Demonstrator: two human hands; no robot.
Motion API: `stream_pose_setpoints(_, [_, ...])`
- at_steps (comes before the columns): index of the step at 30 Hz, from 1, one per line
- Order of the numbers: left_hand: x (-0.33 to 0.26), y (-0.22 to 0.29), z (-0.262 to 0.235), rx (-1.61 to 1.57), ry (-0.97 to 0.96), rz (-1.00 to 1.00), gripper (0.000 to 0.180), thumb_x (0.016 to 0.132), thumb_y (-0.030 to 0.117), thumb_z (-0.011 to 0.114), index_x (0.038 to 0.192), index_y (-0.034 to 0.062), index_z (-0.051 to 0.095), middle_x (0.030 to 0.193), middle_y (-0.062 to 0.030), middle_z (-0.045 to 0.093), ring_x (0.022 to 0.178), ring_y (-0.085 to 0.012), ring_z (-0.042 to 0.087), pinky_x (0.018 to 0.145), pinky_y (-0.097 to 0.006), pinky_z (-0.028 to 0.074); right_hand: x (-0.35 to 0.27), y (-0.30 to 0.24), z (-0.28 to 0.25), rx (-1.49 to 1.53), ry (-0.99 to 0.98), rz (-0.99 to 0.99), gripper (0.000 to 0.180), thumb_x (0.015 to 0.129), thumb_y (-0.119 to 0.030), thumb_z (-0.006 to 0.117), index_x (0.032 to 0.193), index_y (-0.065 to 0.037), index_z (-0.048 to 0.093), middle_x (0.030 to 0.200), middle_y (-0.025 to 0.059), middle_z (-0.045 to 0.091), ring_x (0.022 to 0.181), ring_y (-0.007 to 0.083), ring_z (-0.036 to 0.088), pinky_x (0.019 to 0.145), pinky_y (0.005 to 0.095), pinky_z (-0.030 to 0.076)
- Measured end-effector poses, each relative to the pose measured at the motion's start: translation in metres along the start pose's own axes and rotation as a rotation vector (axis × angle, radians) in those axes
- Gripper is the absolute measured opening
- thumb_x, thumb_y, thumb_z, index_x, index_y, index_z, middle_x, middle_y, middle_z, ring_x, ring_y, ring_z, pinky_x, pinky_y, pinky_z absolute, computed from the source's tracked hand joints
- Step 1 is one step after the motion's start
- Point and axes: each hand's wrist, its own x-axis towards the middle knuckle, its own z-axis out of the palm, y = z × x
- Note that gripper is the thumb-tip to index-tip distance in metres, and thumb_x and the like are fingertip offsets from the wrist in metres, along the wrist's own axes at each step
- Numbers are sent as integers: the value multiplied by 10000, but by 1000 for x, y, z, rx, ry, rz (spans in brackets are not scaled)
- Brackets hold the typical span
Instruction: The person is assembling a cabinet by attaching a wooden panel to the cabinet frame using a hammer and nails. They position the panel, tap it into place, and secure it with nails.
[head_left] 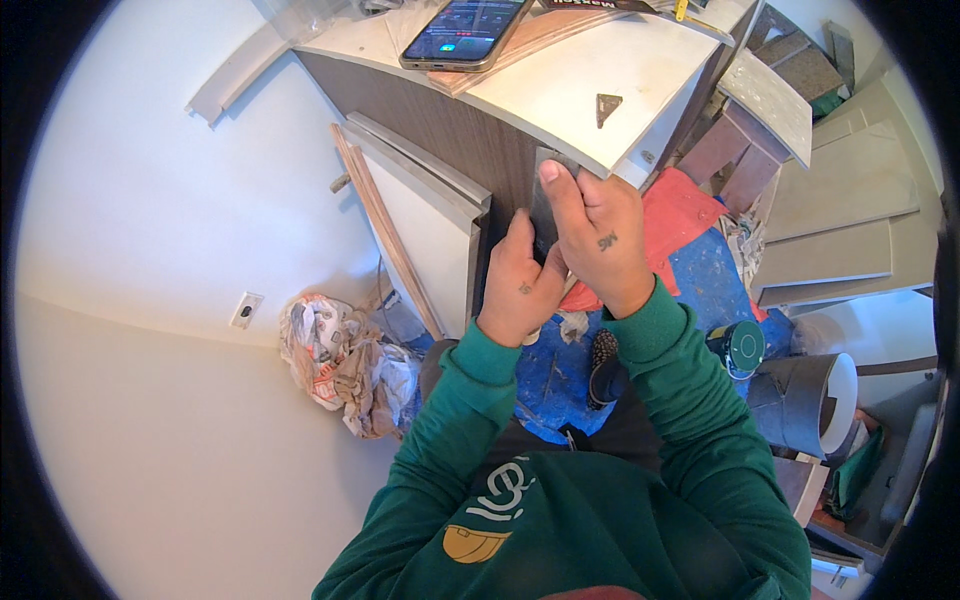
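Observation:
My right hand is closed on a dark grey flat strip, its thumb pressed along the strip's top end. The strip stands upright against the brown wood-grain side of a cabinet, just under the front corner of its white top. Lower down, my left hand grips the same strip, thumb up and the other fingers mostly hidden. Whether the strip is stiff or a folded sheet I cannot tell. A small brown triangular piece lies on the white top near my right hand.
On the cabinet top lie a phone and thin wooden strips. White panels lean at its left side, above crumpled plastic bags. Blue sheeting and red cloth cover the floor; a dark round can stands at right.

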Motion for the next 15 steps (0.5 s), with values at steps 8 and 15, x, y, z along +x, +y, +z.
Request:
stream_pose_setpoints(8, [6, -5, -5, 32, 4, 50, 370, 907, 142, 729, 1100, -96, 521, 877, -324, 647, 859, -525, 649, 666, -501, 519, 2, -5, -3, -27, -33, 36, 300, 1018, -248, 609, 944, 29, 696, 802, 233, 677, 739, 410, 678, 650, 416, 523])
stream_pose_setpoints(15, [10, 5, -20, 72, -64, 7, 342, 919, 167, 735, 1081, -53, 529, 865, -310, 655, 853, -521, 653, 658, -496, 520, 3, -13, -6, -5, -114, 227, 383, 1010, -289, 633, 820, 42, 659, 704, 212, 630, 604, 333, 637, 553, 389, 473])
